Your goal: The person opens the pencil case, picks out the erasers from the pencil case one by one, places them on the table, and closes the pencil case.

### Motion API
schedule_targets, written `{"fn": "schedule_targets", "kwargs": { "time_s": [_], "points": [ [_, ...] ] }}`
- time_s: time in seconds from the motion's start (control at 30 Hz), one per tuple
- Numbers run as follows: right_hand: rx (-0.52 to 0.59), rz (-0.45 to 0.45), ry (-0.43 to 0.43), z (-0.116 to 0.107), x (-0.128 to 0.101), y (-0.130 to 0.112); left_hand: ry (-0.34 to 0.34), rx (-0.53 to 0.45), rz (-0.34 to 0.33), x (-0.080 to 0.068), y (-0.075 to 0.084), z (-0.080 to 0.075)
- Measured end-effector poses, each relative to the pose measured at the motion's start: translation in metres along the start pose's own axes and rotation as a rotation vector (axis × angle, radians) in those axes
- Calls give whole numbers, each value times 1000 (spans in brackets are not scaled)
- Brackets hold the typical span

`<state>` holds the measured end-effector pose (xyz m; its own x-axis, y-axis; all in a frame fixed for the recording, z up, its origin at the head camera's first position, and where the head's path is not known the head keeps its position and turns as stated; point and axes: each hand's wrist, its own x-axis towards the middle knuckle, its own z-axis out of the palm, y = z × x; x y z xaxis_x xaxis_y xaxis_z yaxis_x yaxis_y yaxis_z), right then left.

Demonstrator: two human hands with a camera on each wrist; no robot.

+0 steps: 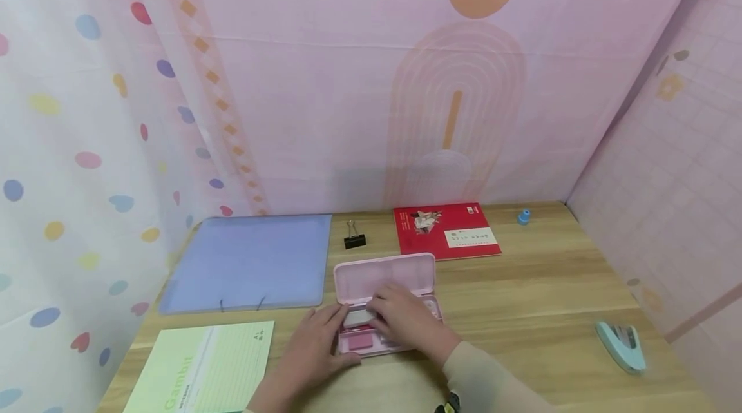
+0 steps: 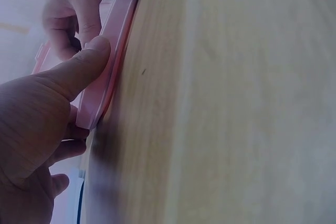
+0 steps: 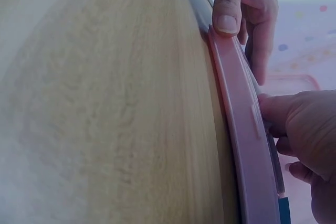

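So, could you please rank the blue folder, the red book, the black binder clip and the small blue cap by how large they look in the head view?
1. Blue folder, clearly largest.
2. Red book.
3. Black binder clip.
4. Small blue cap, though it looks close to the clip in size and lies about as far back.

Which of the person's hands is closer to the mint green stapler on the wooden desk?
Right. The right hand rests in the open pink pencil case, on the side facing the mint green stapler; the left hand holds the case's far left edge.
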<state>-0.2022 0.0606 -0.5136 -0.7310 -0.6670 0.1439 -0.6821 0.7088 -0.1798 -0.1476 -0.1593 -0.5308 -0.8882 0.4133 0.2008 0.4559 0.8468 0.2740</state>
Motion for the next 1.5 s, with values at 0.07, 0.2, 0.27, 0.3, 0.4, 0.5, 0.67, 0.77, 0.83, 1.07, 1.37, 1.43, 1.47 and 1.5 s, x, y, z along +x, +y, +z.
{"fn": "schedule_targets", "kwargs": {
  "time_s": [0.07,0.2,0.27,0.3,0.4,0.5,0.67,0.77,0.83,1.07,1.37,1.43,1.47,1.5],
  "points": [
    [12,9,10,-2,-2,0,4,-17,-9,-1,-1,0],
    [66,39,77,-14,-19,10,-12,-65,-65,-4,-2,2],
    [112,95,120,-23,-35,24,-24,-101,-100,-6,-1,3],
    [137,129,141,-28,-43,34,-28,-114,-116,-6,-1,4],
    [205,262,196,-39,-69,70,-39,-153,-153,-7,-1,6],
    [241,379,228,-43,-91,108,-43,-168,-175,-6,-2,8],
    [234,478,231,-37,-111,156,-45,-184,-179,-7,-4,10],
    [222,500,218,-33,-114,169,-51,-191,-178,-8,-4,11],
    [220,495,214,-31,-114,172,-53,-198,-181,-9,-4,12],
    [180,473,218,-29,-111,173,-53,-193,-176,-9,-1,9],
    [184,499,208,-27,-112,176,-63,-195,-177,-8,-1,8],
    [188,498,206,-27,-112,176,-67,-194,-180,-8,0,7],
    [190,498,205,-27,-112,176,-66,-193,-180,-8,0,7],
    [191,499,204,-29,-112,176,-64,-194,-180,-8,0,6]
  ]
}}
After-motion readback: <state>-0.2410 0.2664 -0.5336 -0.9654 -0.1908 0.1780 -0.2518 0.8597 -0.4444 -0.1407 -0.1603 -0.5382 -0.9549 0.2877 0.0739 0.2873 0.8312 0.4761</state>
